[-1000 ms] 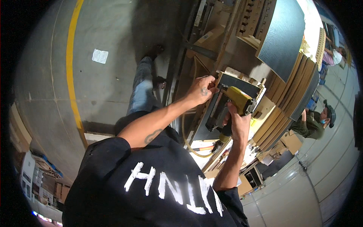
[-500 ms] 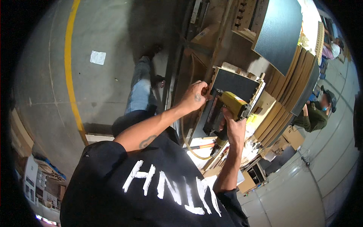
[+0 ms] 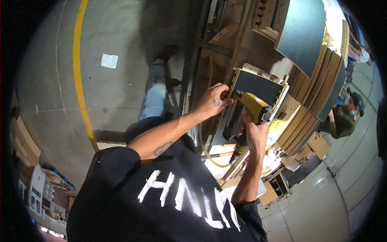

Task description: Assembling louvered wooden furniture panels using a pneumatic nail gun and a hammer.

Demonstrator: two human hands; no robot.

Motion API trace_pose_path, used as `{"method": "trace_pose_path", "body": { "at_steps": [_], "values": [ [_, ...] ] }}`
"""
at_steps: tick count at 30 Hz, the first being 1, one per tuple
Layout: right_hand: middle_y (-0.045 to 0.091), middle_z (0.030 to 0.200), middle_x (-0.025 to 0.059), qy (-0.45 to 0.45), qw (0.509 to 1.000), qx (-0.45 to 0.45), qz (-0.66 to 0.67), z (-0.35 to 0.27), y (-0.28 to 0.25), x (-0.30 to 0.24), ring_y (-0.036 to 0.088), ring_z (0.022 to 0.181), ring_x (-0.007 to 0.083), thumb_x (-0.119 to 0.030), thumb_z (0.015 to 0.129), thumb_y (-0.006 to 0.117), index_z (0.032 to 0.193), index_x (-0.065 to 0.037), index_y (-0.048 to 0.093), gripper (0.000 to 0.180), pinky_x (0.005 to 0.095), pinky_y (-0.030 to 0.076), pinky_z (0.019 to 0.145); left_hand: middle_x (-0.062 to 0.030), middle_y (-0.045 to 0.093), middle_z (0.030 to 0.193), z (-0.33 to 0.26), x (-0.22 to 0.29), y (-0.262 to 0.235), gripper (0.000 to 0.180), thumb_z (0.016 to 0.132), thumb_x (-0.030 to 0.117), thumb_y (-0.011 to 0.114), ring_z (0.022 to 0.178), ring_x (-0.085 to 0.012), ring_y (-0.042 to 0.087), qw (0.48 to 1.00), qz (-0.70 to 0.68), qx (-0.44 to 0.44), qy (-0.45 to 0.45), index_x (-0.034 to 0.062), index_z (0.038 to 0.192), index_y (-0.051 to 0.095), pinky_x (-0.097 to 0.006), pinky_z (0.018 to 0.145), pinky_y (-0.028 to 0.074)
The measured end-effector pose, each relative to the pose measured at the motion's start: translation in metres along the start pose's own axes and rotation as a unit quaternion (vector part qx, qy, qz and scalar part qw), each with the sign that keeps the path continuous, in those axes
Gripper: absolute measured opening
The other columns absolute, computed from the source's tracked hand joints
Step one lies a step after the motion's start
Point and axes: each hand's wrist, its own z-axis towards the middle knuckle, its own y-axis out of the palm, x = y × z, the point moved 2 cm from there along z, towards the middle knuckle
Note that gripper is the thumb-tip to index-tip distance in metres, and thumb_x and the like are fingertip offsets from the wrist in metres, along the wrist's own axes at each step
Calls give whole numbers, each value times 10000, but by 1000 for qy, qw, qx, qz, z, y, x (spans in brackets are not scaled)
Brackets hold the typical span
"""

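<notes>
My right hand point(image 3: 255, 135) is wrapped round the handle of a yellow and black pneumatic staple or nail gun point(image 3: 254, 105). The gun lies over a dark panel point(image 3: 258, 85) edged with pale wood strips, its nose end toward the panel's left edge. From the gun's lower end a yellowish air hose point(image 3: 206, 150) curves away to the left. At that left edge, close to the gun's nose, my left hand point(image 3: 213, 101) is closed with thumb and fingers together. Whatever it may pinch is hidden by the fingers.
Beyond the panel stand stacked brown boards point(image 3: 312, 94) and a large dark sheet point(image 3: 302, 36). A person in dark green point(image 3: 340, 123) is at the right, another further back. On the floor at left are a yellow line point(image 3: 77, 60) and a white paper scrap point(image 3: 109, 61).
The whole view has shifted slightly, so things sit a little further right. My hands keep nearly the same places at the panel, with the gun still in my right hand.
</notes>
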Motion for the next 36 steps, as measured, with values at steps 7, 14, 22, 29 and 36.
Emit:
{"method": "trace_pose_path", "body": {
  "at_steps": [7,14,22,29,36],
  "values": [
    [581,695,19,24,998,-7,56,-12,-1,24,520,514,97,-143,914,653,1106,12,608,250,271,426,452,-129,611,893,-13,-8,0,289,746,40,765,843,-284,636,997,41,-33,-54,10,953,565,-392,749,499],
    [590,693,20,-5,998,-36,46,-10,1,37,521,513,94,-171,901,660,1101,16,624,276,268,429,463,-127,621,893,-18,-6,2,259,757,5,736,772,-255,637,999,-16,-14,-43,0,952,566,-364,687,506],
    [599,682,31,1,1000,-20,-21,-17,-1,38,547,528,99,-187,899,667,1088,12,631,277,272,438,469,-140,610,886,-32,-10,3,321,770,113,788,825,-273,625,995,100,2,26,-7,949,549,-383,743,486],
    [613,706,44,13,1000,-17,14,-28,2,54,547,514,103,-159,887,664,1124,26,622,304,277,437,462,-122,654,837,-36,-27,9,269,787,56,768,781,-205,655,995,41,-70,-57,-5,932,550,-339,707,510],
    [633,725,63,29,999,-14,-22,-32,4,58,574,556,109,-164,888,648,1151,17,627,320,290,452,497,-100,674,822,-37,-26,10,229,801,3,735,766,-190,662,993,29,-78,-79,0,944,556,-323,689,515]
  ]
}}
